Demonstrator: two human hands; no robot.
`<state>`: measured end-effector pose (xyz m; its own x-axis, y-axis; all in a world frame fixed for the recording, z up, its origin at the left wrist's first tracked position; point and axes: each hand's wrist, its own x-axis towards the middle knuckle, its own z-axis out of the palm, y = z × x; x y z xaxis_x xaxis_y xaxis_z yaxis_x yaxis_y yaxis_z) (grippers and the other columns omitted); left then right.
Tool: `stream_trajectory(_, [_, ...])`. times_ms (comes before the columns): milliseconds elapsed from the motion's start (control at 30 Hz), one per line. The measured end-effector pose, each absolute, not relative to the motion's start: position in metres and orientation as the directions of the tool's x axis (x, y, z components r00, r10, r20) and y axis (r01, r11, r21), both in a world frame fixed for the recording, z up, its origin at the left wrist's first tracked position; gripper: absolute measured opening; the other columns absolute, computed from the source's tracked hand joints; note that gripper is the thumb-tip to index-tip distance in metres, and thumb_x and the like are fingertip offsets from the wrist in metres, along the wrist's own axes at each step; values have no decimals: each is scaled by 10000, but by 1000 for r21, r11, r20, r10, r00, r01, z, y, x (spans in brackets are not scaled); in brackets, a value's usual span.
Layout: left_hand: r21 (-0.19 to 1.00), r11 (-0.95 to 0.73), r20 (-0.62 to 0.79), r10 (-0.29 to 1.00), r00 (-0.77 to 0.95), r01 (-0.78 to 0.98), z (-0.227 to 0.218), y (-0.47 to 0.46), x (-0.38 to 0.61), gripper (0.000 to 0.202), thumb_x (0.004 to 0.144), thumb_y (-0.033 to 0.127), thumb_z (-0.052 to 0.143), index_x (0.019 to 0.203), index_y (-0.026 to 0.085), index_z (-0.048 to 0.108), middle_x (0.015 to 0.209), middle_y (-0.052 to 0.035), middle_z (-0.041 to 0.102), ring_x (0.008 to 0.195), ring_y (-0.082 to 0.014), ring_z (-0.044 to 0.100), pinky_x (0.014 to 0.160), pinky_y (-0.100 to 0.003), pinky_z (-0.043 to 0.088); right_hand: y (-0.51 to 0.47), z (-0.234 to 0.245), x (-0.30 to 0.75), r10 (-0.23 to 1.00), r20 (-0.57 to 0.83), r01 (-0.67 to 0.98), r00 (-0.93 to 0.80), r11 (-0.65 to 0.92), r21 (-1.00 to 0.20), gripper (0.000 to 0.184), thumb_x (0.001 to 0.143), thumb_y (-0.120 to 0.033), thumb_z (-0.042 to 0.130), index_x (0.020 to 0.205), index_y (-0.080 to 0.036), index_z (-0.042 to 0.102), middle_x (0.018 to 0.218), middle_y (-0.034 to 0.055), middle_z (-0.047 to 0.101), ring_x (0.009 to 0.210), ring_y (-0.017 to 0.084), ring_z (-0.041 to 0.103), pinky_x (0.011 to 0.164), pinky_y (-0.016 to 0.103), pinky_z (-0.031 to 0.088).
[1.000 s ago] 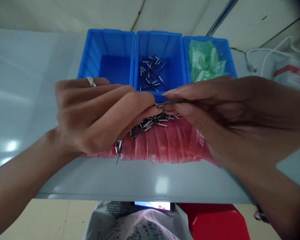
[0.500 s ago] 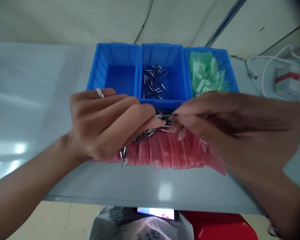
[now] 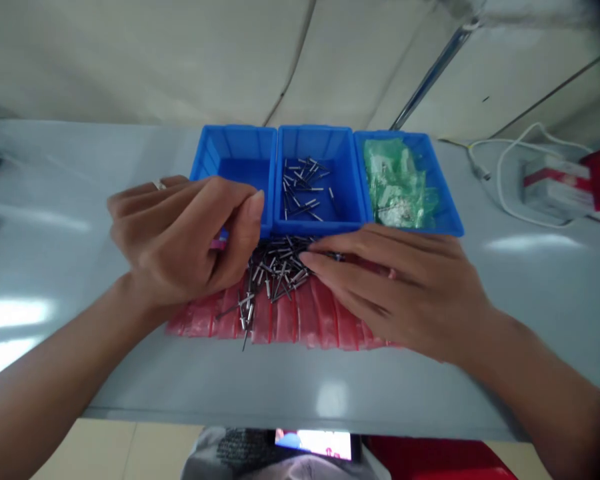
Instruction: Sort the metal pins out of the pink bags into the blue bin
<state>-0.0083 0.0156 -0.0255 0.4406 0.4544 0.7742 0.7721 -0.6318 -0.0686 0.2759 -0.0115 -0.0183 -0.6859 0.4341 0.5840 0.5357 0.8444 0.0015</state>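
A pile of small metal rivets [image 3: 275, 270] lies on a fanned row of red plastic bags [image 3: 305, 320] at the table's front. My left hand [image 3: 180, 240] hovers over the left end of the row. Its fingers are curled, and a bit of pink bag [image 3: 219, 244] shows inside them. My right hand [image 3: 395, 287] lies low over the bags with fingers stretched out, fingertips touching the right side of the rivet pile. Behind stand three blue bins: the left one [image 3: 235, 167] empty, the middle one [image 3: 330, 157] holding several rivets, the right one [image 3: 443, 207] holding green bags.
A white cable [image 3: 505, 173] and a red-and-white box [image 3: 555, 187] lie at the back right of the grey table [image 3: 80, 200]. Below the table's front edge are a lit phone screen [image 3: 313, 443] and a red seat [image 3: 430, 460].
My hands have come apart. The right hand no longer pinches a rivet against the left fingertips; it has dropped flat onto the pile. The left hand has drawn back to the left.
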Motion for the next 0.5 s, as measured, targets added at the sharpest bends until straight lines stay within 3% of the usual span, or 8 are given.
stream_trajectory(33, [-72, -644, 761, 458, 459, 762, -25, 16, -8, 97, 1065, 207, 609, 988, 239, 660, 725, 59, 588, 600, -97, 570, 618, -284, 382, -11, -21, 276, 392, 525, 523, -756, 843, 123, 256, 1006, -94, 782, 1235, -194, 838, 1175, 43, 877, 959, 204, 816, 645, 339, 635])
stream_trajectory(100, [-88, -684, 718, 460, 522, 724, -24, 19, -7, 57, 1069, 223, 613, 1070, 231, 670, 851, 29, 668, 733, -144, 687, 660, -302, 491, -9, -26, 276, 397, 447, 526, -801, 823, 213, 311, 1025, -93, 748, 1310, -199, 811, 1189, 49, 862, 990, 226, 792, 645, 367, 604])
stream_trajectory(200, [-151, -747, 628, 433, 646, 647, -25, 27, -6, 267, 1068, 325, 693, 1305, 203, 673, 1218, -87, 759, 1106, -317, 782, 799, -454, 677, -8, -31, 274, 434, 414, 539, -800, 823, 179, 302, 1065, -89, 679, 1322, -197, 794, 1147, 44, 844, 1000, 220, 769, 691, 374, 602])
stream_trajectory(300, [-180, -758, 531, 462, 710, 627, -30, 33, -8, 386, 1086, 409, 694, 1405, 196, 650, 1531, -186, 666, 1375, -423, 719, 969, -586, 732, -8, -34, 273, 435, 438, 544, -786, 824, 159, 248, 1083, -92, 651, 1256, -197, 794, 1117, 36, 841, 973, 205, 769, 712, 366, 606])
stream_trajectory(367, [-157, -755, 476, 507, 718, 637, -33, 35, -10, 341, 1118, 397, 641, 1397, 202, 649, 1653, -206, 585, 1443, -407, 709, 1045, -590, 735, -9, -34, 272, 430, 463, 542, -775, 829, 138, 199, 1087, -96, 654, 1182, -201, 794, 1089, 26, 839, 948, 185, 768, 711, 339, 600])
stream_trajectory(500, [-123, -797, 461, 482, 745, 592, -35, 36, -15, 223, 1151, 357, 589, 1328, 242, 662, 1747, -110, 540, 1437, -335, 746, 1047, -567, 752, -10, -30, 269, 464, 563, 579, -683, 815, 30, 143, 1111, -162, 664, 1110, -220, 795, 1027, -3, 829, 878, 148, 766, 682, 290, 584])
